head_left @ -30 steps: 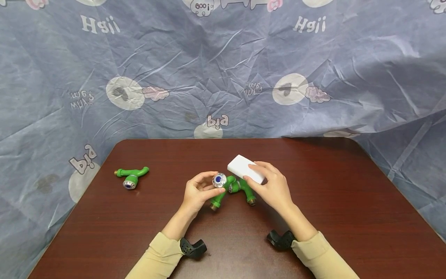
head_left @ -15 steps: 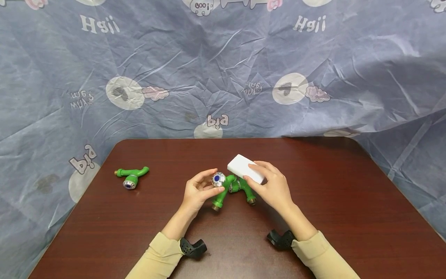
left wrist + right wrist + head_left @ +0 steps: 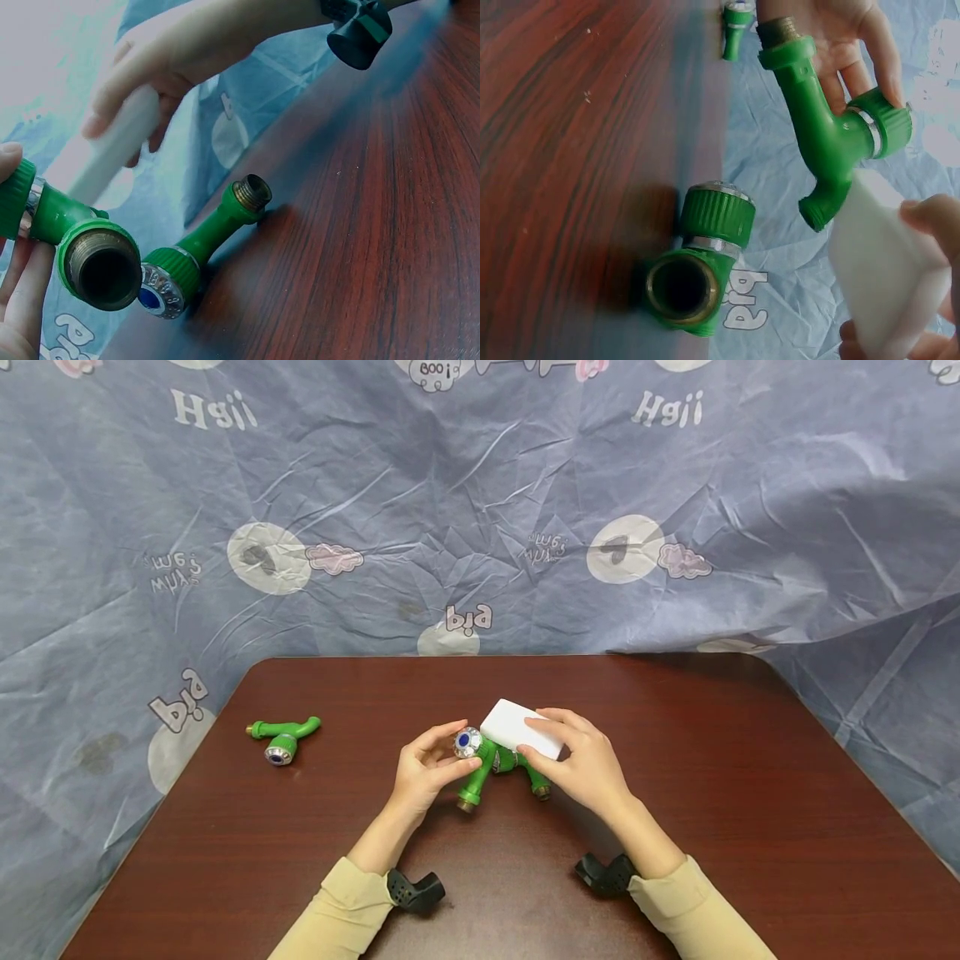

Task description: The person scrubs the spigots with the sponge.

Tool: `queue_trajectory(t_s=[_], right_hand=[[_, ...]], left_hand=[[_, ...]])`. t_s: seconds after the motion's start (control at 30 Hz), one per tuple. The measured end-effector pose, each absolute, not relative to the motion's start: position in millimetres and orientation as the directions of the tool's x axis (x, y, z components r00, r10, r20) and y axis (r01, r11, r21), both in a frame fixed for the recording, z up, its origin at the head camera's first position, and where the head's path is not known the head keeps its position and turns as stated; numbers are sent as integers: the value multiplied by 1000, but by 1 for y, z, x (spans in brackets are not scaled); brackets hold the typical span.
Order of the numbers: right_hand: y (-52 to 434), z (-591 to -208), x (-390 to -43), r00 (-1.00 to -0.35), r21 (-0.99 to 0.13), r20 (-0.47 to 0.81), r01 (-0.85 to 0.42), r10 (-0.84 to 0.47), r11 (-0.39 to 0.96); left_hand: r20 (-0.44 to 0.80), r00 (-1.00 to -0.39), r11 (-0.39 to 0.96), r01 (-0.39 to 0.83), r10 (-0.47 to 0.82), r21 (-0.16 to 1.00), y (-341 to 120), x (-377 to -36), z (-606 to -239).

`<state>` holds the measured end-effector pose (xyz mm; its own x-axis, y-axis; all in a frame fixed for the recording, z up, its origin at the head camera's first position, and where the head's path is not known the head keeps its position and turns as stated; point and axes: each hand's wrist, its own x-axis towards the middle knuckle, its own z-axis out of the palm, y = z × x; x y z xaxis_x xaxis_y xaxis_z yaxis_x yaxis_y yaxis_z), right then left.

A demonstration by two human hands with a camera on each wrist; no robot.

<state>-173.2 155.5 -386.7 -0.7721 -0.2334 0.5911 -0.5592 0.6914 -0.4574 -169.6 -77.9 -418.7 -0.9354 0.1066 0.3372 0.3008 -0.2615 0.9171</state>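
Raised off the table, a green faucet (image 3: 474, 787) with a brass threaded inlet is held by my left hand (image 3: 423, 777), thumb and fingers around its knob (image 3: 468, 743). My right hand (image 3: 588, 768) grips a white sponge block (image 3: 513, 725) between thumb and fingers. In the right wrist view the end of the sponge (image 3: 881, 262) meets the faucet body (image 3: 825, 142) beside the spout, apparently touching. A second green faucet (image 3: 540, 783) lies on the table behind, partly covered by the sponge; its open threaded inlet (image 3: 253, 192) shows in the left wrist view.
A third green faucet (image 3: 288, 735) lies at the far left of the brown wooden table (image 3: 300, 860). Behind the table hangs a wrinkled grey-blue printed cloth (image 3: 450, 510). Black camera mounts (image 3: 416, 892) sit on both wrists.
My right hand has brought the sponge slightly left and down onto the held faucet. My left hand has turned the faucet a little, its knob shifting slightly left and up.
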Motion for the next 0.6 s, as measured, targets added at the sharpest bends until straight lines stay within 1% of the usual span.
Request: queue_trajectory(t_s=[0.13,0.23,0.4,0.6], right_hand=[[157,-387,-173,-788,-465,582,-525,-201,713],[158,-386,-173,-780,-489,598,-535,-181,689],[159,-384,-173,-756,-497,618,-590,-217,636],[160,-382,-174,-725,-485,637,-640,-261,595]], left_hand=[[346,-933,-271,309,101,912,-78,-170,-419],[354,-931,-282,319,84,905,-79,-170,-419],[367,-929,-280,337,59,899,-79,-171,-420],[345,-939,-245,332,10,911,-79,-172,-419]])
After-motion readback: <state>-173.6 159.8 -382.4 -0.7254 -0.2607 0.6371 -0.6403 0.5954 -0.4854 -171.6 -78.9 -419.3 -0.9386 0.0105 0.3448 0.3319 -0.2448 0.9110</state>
